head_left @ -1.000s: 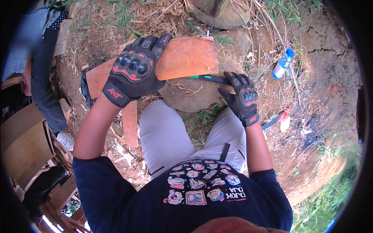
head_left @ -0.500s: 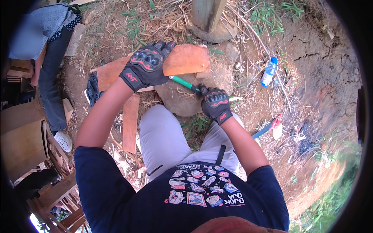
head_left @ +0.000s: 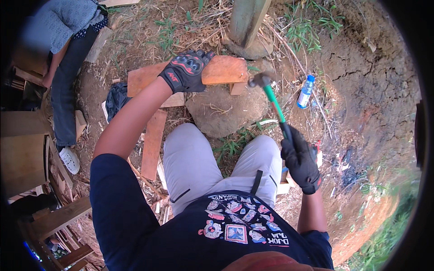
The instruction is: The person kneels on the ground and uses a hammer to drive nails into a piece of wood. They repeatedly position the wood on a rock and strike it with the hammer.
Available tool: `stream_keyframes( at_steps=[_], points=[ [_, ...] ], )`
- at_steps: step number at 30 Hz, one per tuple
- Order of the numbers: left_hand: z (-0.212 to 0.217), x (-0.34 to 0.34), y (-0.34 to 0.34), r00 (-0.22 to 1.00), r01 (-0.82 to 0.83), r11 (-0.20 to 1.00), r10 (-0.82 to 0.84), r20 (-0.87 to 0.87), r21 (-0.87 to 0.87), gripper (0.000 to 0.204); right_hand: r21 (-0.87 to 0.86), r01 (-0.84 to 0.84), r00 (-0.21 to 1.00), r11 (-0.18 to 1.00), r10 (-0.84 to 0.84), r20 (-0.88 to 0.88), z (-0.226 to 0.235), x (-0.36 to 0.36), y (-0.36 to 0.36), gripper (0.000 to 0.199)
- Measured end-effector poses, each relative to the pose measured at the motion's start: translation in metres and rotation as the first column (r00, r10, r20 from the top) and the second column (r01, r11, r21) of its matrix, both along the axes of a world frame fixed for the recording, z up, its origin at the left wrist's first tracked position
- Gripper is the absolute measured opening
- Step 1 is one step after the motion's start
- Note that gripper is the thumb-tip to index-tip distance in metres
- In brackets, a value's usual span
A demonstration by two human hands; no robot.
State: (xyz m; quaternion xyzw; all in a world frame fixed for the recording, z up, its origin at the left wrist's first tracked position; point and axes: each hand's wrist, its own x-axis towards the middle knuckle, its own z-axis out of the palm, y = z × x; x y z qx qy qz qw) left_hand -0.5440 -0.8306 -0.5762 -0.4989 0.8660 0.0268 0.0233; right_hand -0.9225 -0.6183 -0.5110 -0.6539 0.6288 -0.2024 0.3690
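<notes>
My left hand (head_left: 190,71), in a black glove with red trim, rests over a reddish-brown wooden board (head_left: 224,70), its fingers wrapped round the upper edge. The board lies across a large flat stone (head_left: 221,113), with a small wood block (head_left: 237,88) under its right end. My right hand (head_left: 300,160), gloved alike, grips the dark end of a hammer (head_left: 274,101) with a green handle. The hammer stands raised to the right of the board, its metal head up and apart from the wood.
A wooden post (head_left: 246,25) stands beyond the stone. To the right lies a blue-capped plastic bottle (head_left: 305,92). Another plank (head_left: 153,144) and a dark plastic bag (head_left: 117,100) are left of my knees. At far left a person (head_left: 63,86) works among stacked wood pieces (head_left: 68,221).
My right hand has swung right and toward me, lifting the hammer from beside the board so its head now shows. My left hand and the board sit slightly further right in view.
</notes>
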Motion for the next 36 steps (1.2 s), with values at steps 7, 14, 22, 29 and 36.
stream_keyframes(
  at_steps=[7,14,22,29,36],
  points=[
    [0.001,-0.005,-0.005,1.0,0.025,0.999,-0.024,-0.02,0.039,0.106,-0.298,-0.027,0.969,0.954,-0.048,-0.241,-0.006,0.022,-0.023,0.041],
    [0.003,0.003,-0.001,1.0,0.013,0.999,-0.013,-0.003,0.05,0.106,-0.278,0.089,0.991,0.957,-0.114,-0.075,0.014,0.053,-0.011,0.036],
    [-0.007,0.002,0.0,1.0,0.017,1.0,-0.017,-0.009,0.002,0.106,-0.349,0.012,0.957,0.937,-0.112,-0.268,0.017,0.056,-0.005,0.036],
    [-0.003,0.001,0.0,0.999,0.02,0.999,-0.019,-0.037,0.027,0.106,-0.303,0.113,0.974,0.946,-0.167,-0.156,0.01,0.062,0.002,0.037],
    [-0.001,0.002,0.002,1.0,-0.01,0.998,0.011,-0.018,0.057,0.107,-0.411,0.055,0.978,0.91,-0.132,-0.161,0.026,0.068,0.009,0.038]
  ],
)
